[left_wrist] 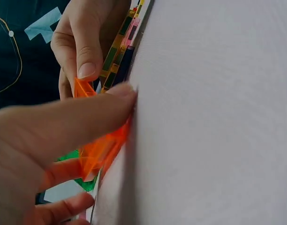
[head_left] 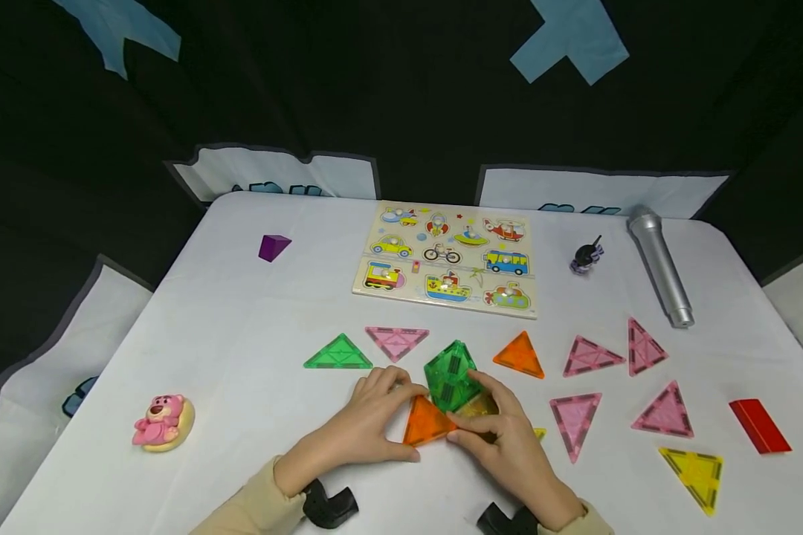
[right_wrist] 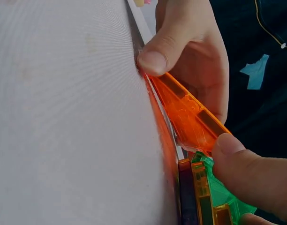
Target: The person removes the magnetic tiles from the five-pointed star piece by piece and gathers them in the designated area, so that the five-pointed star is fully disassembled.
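Note:
An orange triangular magnetic tile (head_left: 427, 422) lies between my two hands, tilted up from the table in the right wrist view. My left hand (head_left: 373, 416) holds its left side, with the thumb (left_wrist: 101, 105) across it and fingers behind. My right hand (head_left: 508, 438) pinches its right corner, the thumb (right_wrist: 230, 145) at the tip. Right behind it stands a raised cluster of green tiles (head_left: 450, 375), next to an amber piece (head_left: 479, 406) partly hidden by my right hand. The right index fingertip is at the cluster's edge.
Loose tiles lie around: green (head_left: 339, 354), pink (head_left: 396, 340), orange (head_left: 520, 355) and yellow (head_left: 696, 475), with several pink ones rightward. Farther back are a picture puzzle board (head_left: 444, 260) and a grey microphone (head_left: 661, 267). A pink bear figure (head_left: 163, 423) sits left, a red block (head_left: 759, 426) right.

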The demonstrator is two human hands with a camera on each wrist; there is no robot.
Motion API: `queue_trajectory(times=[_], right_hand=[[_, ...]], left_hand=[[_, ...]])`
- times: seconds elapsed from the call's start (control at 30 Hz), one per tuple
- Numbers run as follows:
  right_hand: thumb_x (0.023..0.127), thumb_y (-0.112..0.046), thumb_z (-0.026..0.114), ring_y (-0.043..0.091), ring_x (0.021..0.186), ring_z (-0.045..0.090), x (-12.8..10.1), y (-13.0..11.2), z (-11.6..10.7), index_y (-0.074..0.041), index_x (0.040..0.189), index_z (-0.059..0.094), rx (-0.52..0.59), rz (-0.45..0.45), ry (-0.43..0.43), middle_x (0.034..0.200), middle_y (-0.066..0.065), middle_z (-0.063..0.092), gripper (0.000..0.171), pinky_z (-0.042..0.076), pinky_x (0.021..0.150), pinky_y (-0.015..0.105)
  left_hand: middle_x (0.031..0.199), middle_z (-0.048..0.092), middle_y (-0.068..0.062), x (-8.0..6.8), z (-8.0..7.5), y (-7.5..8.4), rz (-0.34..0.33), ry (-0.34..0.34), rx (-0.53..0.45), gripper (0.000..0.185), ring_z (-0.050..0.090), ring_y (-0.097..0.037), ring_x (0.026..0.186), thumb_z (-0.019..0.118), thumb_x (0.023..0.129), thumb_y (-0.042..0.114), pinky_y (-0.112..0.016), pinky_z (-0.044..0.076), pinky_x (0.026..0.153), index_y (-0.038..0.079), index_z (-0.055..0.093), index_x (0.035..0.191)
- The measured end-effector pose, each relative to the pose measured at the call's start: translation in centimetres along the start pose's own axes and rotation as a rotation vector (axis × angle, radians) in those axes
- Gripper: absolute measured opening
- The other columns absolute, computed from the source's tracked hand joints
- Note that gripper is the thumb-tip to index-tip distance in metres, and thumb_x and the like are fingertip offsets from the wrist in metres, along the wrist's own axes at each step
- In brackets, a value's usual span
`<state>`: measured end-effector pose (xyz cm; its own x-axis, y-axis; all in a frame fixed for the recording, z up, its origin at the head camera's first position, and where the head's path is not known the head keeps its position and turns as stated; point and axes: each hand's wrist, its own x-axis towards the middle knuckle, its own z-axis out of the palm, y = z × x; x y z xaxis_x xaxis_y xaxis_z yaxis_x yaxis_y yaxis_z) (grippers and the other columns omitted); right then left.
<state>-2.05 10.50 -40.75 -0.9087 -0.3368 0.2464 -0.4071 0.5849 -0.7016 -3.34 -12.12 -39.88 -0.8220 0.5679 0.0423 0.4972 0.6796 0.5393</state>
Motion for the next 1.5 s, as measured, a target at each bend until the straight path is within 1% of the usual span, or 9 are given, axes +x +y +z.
queue_trajectory(times=[0.13, 0.23, 0.5, 0.67, 0.83, 1.03, 1.17, 1.37, 1.5], right_hand=[[0.071, -0.022, 0.078, 0.025, 0.123, 0.036, 0.0, 0.0, -0.1, -0.019, 0.088, 0.075, -0.009, -0.004, 0.001, 0.134, 0.004, 0.042, 0.018, 0.034, 0.096, 0.046], [0.072, -0.019, 0.077, 0.024, 0.123, 0.036, 0.0, 0.0, -0.1, -0.02, 0.087, 0.075, -0.015, -0.01, 0.008, 0.134, 0.004, 0.043, 0.015, 0.035, 0.096, 0.044], [0.074, -0.016, 0.075, 0.023, 0.124, 0.035, 0.0, 0.2, -0.2, -0.02, 0.087, 0.075, -0.016, 0.006, 0.015, 0.134, 0.003, 0.042, 0.013, 0.034, 0.097, 0.044], [0.075, -0.016, 0.075, 0.023, 0.123, 0.036, -0.2, 0.1, -0.3, -0.02, 0.088, 0.075, -0.013, -0.002, 0.007, 0.134, 0.004, 0.042, 0.013, 0.034, 0.096, 0.044], [0.075, -0.016, 0.074, 0.023, 0.124, 0.035, -0.2, 0.0, -0.3, -0.02, 0.088, 0.075, -0.012, 0.0, 0.007, 0.134, 0.004, 0.042, 0.013, 0.034, 0.097, 0.045], [0.075, -0.016, 0.075, 0.023, 0.124, 0.035, -0.1, 0.2, -0.3, -0.021, 0.088, 0.075, -0.016, -0.008, 0.004, 0.134, 0.004, 0.042, 0.014, 0.034, 0.097, 0.044], [0.073, -0.017, 0.076, 0.022, 0.122, 0.036, -0.1, 0.3, -0.4, -0.02, 0.09, 0.074, -0.025, -0.015, 0.007, 0.134, 0.004, 0.042, 0.017, 0.035, 0.096, 0.043], [0.071, -0.015, 0.078, 0.022, 0.116, 0.043, 0.0, 0.4, -0.4, -0.019, 0.1, 0.071, -0.044, -0.032, 0.017, 0.133, 0.005, 0.043, 0.03, 0.04, 0.09, 0.044], [0.071, -0.015, 0.077, 0.025, 0.116, 0.044, 0.0, 0.3, -0.1, -0.016, 0.111, 0.066, -0.049, -0.047, 0.013, 0.133, 0.006, 0.043, 0.041, 0.042, 0.089, 0.045]], left_hand=[[0.108, 0.043, 0.004, 0.0, -0.9, -0.1, -0.007, 0.034, -0.035, 0.064, 0.034, -0.014, 0.101, 0.079, 0.064, 0.034, -0.036, 0.029, 0.08, 0.016, 0.053, 0.12], [0.109, 0.046, 0.003, -0.1, -2.6, -0.8, -0.054, 0.113, -0.034, 0.066, 0.036, -0.016, 0.101, 0.079, 0.063, 0.029, -0.036, 0.029, 0.079, 0.011, 0.053, 0.121], [0.101, 0.052, -0.016, -0.1, -7.3, -5.5, -0.439, 0.383, -0.001, 0.068, 0.04, -0.03, 0.092, 0.077, 0.07, 0.03, -0.042, 0.029, 0.075, -0.002, 0.048, 0.124], [0.099, 0.051, -0.024, -0.2, -7.8, -8.0, -0.635, 0.42, 0.034, 0.07, 0.04, -0.037, 0.091, 0.072, 0.073, 0.03, -0.047, 0.03, 0.075, -0.009, 0.044, 0.124], [0.114, 0.045, -0.031, -0.4, -7.3, -9.3, -0.683, 0.409, 0.033, 0.074, 0.037, -0.043, 0.1, 0.07, 0.075, 0.029, -0.053, 0.028, 0.083, -0.012, 0.038, 0.127], [0.115, 0.04, -0.033, -0.3, -7.1, -8.8, -0.637, 0.438, 0.051, 0.073, 0.035, -0.044, 0.099, 0.069, 0.077, 0.028, -0.053, 0.028, 0.082, -0.011, 0.036, 0.13], [0.113, 0.042, -0.026, 0.8, -6.6, -6.2, -0.465, 0.419, -0.006, 0.068, 0.036, -0.038, 0.102, 0.07, 0.078, 0.023, -0.051, 0.029, 0.085, -0.004, 0.038, 0.132], [0.117, 0.051, -0.012, 3.3, -3.7, -1.7, -0.176, 0.17, -0.168, 0.069, 0.045, -0.026, 0.106, 0.07, 0.079, 0.027, -0.045, 0.035, 0.092, 0.005, 0.038, 0.135], [0.126, 0.049, -0.012, 4.5, -1.6, -0.1, -0.113, 0.027, -0.218, 0.071, 0.043, -0.027, 0.116, 0.067, 0.081, 0.032, -0.045, 0.033, 0.096, 0.003, 0.034, 0.137]])
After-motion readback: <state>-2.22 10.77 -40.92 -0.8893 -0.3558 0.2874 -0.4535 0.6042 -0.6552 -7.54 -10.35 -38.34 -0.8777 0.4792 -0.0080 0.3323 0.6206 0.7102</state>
